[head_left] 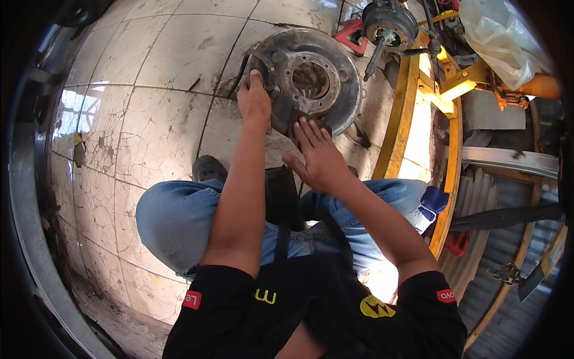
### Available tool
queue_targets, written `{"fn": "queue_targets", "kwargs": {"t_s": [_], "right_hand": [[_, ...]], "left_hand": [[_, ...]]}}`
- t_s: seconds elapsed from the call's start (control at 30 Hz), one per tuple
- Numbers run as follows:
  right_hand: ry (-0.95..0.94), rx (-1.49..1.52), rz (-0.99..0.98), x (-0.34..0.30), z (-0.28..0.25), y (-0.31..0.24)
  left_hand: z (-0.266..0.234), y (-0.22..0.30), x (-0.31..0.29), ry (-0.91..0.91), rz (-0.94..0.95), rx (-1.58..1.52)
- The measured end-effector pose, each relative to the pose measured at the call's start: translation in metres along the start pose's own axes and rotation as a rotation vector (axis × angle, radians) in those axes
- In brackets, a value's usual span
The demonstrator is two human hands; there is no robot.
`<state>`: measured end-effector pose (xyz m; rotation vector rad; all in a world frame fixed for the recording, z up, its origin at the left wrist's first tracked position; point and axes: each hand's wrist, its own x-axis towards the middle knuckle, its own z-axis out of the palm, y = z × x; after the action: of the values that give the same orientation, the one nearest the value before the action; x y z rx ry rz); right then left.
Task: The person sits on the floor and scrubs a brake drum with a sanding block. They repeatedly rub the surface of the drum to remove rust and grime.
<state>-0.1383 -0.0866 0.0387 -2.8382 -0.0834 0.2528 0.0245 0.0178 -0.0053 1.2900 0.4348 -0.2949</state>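
Note:
A round, dark metal brake backing plate (347,72) lies on the floor in front of me, with a large centre hole ringed by small bolt holes. My left hand (255,103) is closed at its left side, the thumb on top of a dark block there; its other fingers are mostly hidden. At the near edge of the plate, my right hand (317,149) lies with its fingers stretched out over a small dark pad (297,117). The thumb of that hand points away to the left. I cannot tell whether the pad is loose or part of the plate.
Cracked, stained tiles (161,113) cover the floor. To the right stands a yellow metal frame (399,113). Beyond the plate are a red stand (351,37) and a dark hub with a shaft (391,24). A clear plastic bag (502,39) hangs at the far right.

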Motion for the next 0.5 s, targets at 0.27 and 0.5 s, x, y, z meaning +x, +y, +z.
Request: {"fn": "queue_targets", "kwargs": {"t_s": [0.27,0.5], "right_hand": [[0.011,-0.032,-0.008,0.006,0.003,-0.005],[0.151,-0.02,0.053,0.022,0.007,0.008]], "left_hand": [[0.002,0.01,-0.003,0.031,0.022,0.056],[0.004,0.018,-0.014,0.019,-0.013,0.016]]}}
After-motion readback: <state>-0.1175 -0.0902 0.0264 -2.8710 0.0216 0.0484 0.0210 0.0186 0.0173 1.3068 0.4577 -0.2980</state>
